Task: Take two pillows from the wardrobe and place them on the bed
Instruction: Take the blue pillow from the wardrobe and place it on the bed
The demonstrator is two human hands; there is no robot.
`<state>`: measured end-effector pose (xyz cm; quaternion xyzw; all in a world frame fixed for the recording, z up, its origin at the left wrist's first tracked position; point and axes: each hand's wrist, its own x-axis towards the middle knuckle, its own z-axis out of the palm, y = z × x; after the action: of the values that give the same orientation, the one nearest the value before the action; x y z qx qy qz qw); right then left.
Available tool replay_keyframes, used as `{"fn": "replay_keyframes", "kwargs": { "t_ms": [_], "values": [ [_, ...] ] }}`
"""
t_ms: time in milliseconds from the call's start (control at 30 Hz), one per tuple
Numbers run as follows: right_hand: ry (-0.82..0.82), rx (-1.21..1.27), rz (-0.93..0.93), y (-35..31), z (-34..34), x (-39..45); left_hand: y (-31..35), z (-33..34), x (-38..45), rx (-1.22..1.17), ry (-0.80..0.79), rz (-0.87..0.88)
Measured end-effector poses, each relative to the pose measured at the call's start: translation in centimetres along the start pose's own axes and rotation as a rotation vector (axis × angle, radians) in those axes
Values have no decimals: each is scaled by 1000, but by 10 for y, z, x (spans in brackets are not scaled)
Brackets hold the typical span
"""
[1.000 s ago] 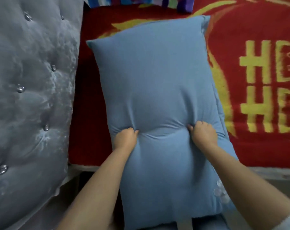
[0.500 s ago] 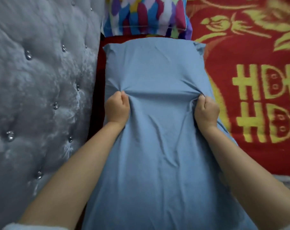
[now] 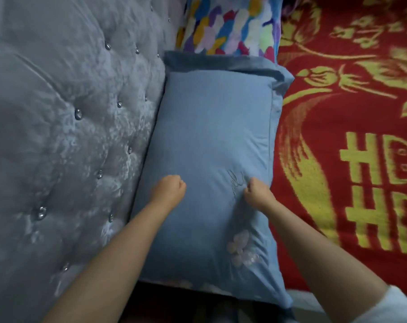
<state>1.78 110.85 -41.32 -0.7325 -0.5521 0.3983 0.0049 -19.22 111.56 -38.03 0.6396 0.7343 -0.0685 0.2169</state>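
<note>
A blue pillow [image 3: 211, 141] with pale flower embroidery lies flat on the bed, its left edge against the headboard and its far end touching a multicoloured pillow [image 3: 230, 26]. My left hand [image 3: 168, 191] is curled into a fist over the pillow's near-left part. My right hand [image 3: 256, 194] is also a fist, by the embroidered script on the near-right part. The fabric under both fists looks smooth, with none bunched in the fingers. The pillow's near end hangs slightly over the bed's edge.
A grey tufted headboard [image 3: 69, 136] with shiny buttons fills the left side. A red blanket [image 3: 337, 136] with a yellow pattern covers the bed to the right of the pillows. A dark gap lies below the pillow's near end.
The blue pillow slid further onto the bed, up to the multicoloured pillow and against the headboard. Both hands let go of the bunched fabric and drew back toward its near end.
</note>
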Motion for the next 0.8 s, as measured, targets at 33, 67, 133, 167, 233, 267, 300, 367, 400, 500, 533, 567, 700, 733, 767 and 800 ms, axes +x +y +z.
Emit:
{"fn": "replay_keyframes", "kwargs": {
  "t_ms": [33, 67, 133, 167, 233, 267, 300, 367, 400, 500, 533, 567, 700, 733, 767, 800],
  "values": [
    [-34, -43, -25, 3, 0, -2, 2, 11, -11, 26, -49, 0],
    [-60, -89, -57, 5, -2, -6, 5, 19, -20, 39, -79, -7],
    [-94, -150, -122, 8, -11, -14, 14, 26, -36, 38, -84, -43],
    [-106, -179, -161, 9, -18, -18, 19, 26, -42, 30, -69, -65],
    [-128, -237, -251, 10, -33, -26, 34, 21, -58, 9, -26, -108],
    [-131, -265, -300, 9, -43, -32, 41, 17, -68, -7, 3, -131],
    [-125, -298, -368, 8, -52, -38, 49, 13, -80, -22, 38, -162],
    [-133, -361, -500, 5, -69, -56, 64, 5, -113, -46, 106, -257],
    [-143, -392, -565, 2, -75, -67, 71, 0, -132, -51, 146, -306],
    [-177, -461, -787, -8, -87, -109, 84, -8, -204, -30, 259, -453],
    [-200, -463, -855, -13, -89, -127, 86, -9, -231, -20, 294, -505],
    [-222, -453, -914, -17, -89, -145, 88, -10, -260, -13, 323, -553],
    [-293, -463, -1147, -28, -75, -230, 87, -1, -379, -28, 428, -756],
    [-311, -468, -1213, -28, -68, -253, 87, 3, -408, -22, 447, -808],
    [-331, -474, -1274, -27, -60, -277, 88, 8, -436, -11, 469, -859],
    [-352, -488, -1334, -23, -52, -302, 91, 14, -465, -4, 497, -912]
  ]
}}
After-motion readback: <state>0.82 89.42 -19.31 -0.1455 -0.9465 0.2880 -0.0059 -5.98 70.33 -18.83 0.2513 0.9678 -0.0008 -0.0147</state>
